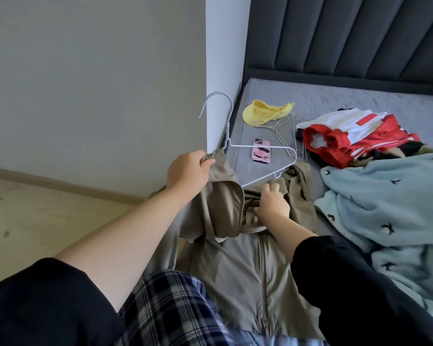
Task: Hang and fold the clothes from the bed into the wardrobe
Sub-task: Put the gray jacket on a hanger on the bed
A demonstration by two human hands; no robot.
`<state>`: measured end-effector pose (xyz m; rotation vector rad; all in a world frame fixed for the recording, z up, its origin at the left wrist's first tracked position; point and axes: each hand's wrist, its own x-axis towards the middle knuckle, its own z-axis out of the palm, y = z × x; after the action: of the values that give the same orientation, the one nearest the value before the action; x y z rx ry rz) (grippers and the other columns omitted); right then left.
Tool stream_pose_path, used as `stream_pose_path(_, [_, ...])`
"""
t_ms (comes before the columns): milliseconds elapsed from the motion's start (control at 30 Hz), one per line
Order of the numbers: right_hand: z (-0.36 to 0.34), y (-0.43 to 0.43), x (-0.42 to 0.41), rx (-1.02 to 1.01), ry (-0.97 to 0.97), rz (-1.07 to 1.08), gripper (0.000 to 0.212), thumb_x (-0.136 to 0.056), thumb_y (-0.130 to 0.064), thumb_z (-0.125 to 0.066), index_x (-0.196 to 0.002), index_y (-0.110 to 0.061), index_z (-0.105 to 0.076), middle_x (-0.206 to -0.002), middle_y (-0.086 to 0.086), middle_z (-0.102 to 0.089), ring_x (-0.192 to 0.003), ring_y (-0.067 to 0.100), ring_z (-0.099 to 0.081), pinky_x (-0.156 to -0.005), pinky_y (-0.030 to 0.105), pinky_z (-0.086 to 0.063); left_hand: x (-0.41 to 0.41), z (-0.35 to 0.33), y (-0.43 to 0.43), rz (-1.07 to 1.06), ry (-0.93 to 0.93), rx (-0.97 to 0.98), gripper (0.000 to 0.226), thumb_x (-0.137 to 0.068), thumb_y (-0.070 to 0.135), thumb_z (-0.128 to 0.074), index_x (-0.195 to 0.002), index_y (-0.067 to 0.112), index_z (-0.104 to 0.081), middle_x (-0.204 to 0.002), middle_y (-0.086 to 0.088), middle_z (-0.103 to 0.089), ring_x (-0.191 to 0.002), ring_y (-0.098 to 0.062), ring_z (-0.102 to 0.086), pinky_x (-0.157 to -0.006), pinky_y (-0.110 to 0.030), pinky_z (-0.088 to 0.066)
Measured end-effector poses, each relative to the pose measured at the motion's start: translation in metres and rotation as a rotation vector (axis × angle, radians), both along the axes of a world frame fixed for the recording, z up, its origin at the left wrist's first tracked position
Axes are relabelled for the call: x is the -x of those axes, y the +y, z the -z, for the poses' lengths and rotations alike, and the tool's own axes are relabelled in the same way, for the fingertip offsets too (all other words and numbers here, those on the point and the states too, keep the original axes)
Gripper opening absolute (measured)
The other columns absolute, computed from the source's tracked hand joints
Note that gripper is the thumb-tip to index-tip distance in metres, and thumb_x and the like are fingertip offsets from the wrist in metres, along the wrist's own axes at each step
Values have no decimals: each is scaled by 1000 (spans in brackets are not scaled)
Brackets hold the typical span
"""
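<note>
1. In the head view we saw the khaki jacket (235,270) lying zip-up at the near edge of the bed (360,101). Its collar end was raised toward the white hanger (280,147).
2. The left hand (189,174) had its fingers curled round one shoulder of the jacket, where one hanger arm seemed to run under the cloth. The right hand (273,203) gripped bunched fabric by the collar, just below the hanger's bare arm.
3. We judged the step in hand to be seating the second shoulder. To do it well, the left hand should hold firm while the right spreads the collar over the bare arm.
4. We would keep the hook upright and the zip centred, so the jacket hangs level.
5. A phone (261,151) lay just beyond the hanger. A red-and-white garment (348,141) and a pale blue fleece (385,196) waited farther along the bed.
</note>
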<state>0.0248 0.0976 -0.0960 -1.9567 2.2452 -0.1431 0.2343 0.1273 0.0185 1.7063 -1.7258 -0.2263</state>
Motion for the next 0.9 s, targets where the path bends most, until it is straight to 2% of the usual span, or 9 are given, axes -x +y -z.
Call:
stream_pose_path(100, [7, -7, 9, -65, -78, 111, 43, -86, -17, -60, -125, -7, -44, -127, 12, -43, -115, 32, -50, -80, 36, -45, -4, 8, -1, 11, 24, -16, 48, -92, 27, -57, -57, 15, -26, -51, 0, -33, -59, -28, -37, -51, -34, -22])
stream_pose_path(233, [-3, -18, 21, 8, -565, 296, 21, -86, -9, -49, -95, -1, -66, -101, 17, -66, -89, 30, -59, -72, 27, -43, -10, 13, 0, 42, 29, 17, 48, -91, 25, -57, -57, 15, -25, -49, 0, -32, -55, -25, -35, -48, -30, -22])
stream_pose_path(333, [-26, -28, 36, 32, -849, 464, 16, -91, -14, -49, -77, -12, -56, -89, 10, -58, -101, 33, -62, -72, 27, -44, -23, 12, 5, 38, 7, 60, 48, -92, 25, -56, -58, 15, -24, -49, -1, -33, -54, -26, -36, -47, -30, -21])
stream_pose_path(467, [-62, -33, 65, 152, -883, 547, 26, -94, -18, -47, -106, -4, -65, -96, 13, -62, -83, 20, -53, -61, 23, -39, -48, 8, 12, -7, -31, 80, 47, -92, 26, -55, -58, 13, -25, -48, -2, -36, -57, -33, -39, -50, -33, -21])
stream_pose_path(533, [-82, -33, 69, 299, -867, 546, 21, -91, -14, -48, -84, -3, -66, -75, 9, -56, -75, 21, -48, -58, 23, -37, -57, 5, 18, -2, -59, 85, 47, -92, 25, -56, -58, 14, -26, -48, -2, -36, -57, -33, -39, -50, -33, -23])
stream_pose_path(600, [-103, -31, 60, 411, -853, 492, 29, -88, -11, -50, -59, -9, -51, -54, 2, -43, -61, 22, -42, -43, 17, -33, -60, 0, 23, 7, -57, 101, 46, -93, 23, -56, -58, 14, -27, -49, -4, -36, -56, -34, -39, -51, -34, -25])
stream_pose_path(667, [-127, -27, 42, 452, -850, 400, 33, -87, -10, -50, -54, -12, -43, -49, 0, -37, -49, 16, -35, -34, 16, -26, -58, -9, 28, 13, -44, 124, 47, -93, 22, -56, -57, 15, -26, -48, -4, -35, -56, -34, -39, -52, -35, -26])
stream_pose_path(767, [-159, -23, 16, 491, -829, 286, 37, -87, -10, -49, -53, -16, -36, -50, -1, -38, -46, 12, -33, -45, 27, -28, -60, -28, 33, 11, -45, 153, 48, -92, 21, -56, -57, 15, -24, -48, -4, -34, -56, -35, -40, -52, -35, -27])
stream_pose_path(900, [-205, -18, -9, 530, -830, 195, 37, -92, -11, -45, -56, -18, -37, -53, -1, -42, -49, 13, -38, -45, 26, -29, -78, -65, 41, -13, -73, 186, 49, -93, 22, -56, -56, 15, -24, -48, -2, -33, -56, -34, -39, -52, -34, -27])
